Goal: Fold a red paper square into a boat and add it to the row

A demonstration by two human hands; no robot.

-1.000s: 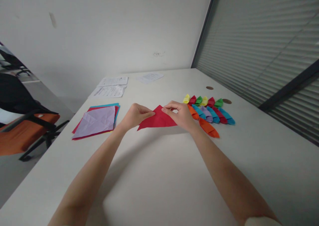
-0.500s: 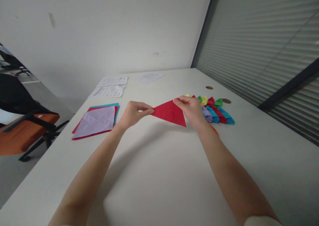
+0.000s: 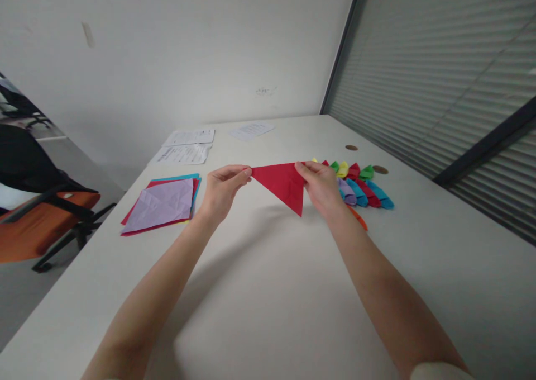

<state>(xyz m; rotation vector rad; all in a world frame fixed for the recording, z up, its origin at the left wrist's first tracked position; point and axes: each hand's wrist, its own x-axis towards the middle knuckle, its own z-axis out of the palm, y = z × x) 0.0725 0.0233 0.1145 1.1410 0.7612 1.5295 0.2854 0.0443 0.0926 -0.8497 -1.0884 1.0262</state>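
A white tabletop [image 3: 268, 302] is filling most of the lower view, with a pale wall [image 3: 188, 50] rising behind it and a slatted blind [image 3: 422, 72] running along the right side. An orange-seated chair [image 3: 62, 207] is standing on the floor at the left. On the tabletop, a stack of coloured sheets [image 3: 163, 204] is lying left of the person, a creased lilac one on top and red and blue edges showing beneath. At the right, rows of folded paper pieces [image 3: 365, 191] in several colours are lying close together, partly hidden by the right hand [image 3: 323, 184]. Between that hand and the left hand [image 3: 221, 190], a red paper [image 3: 288, 182] is hanging in the air above the tabletop. It is showing as a flat, even-toned triangle: its upper edge is running almost level, its right edge is dropping nearly straight down, and its long edge is slanting from the left to a sharp lower point. Both hands are pinching it narrowly, the left hand gripping the tapered left corner, the right hand the upper right corner.
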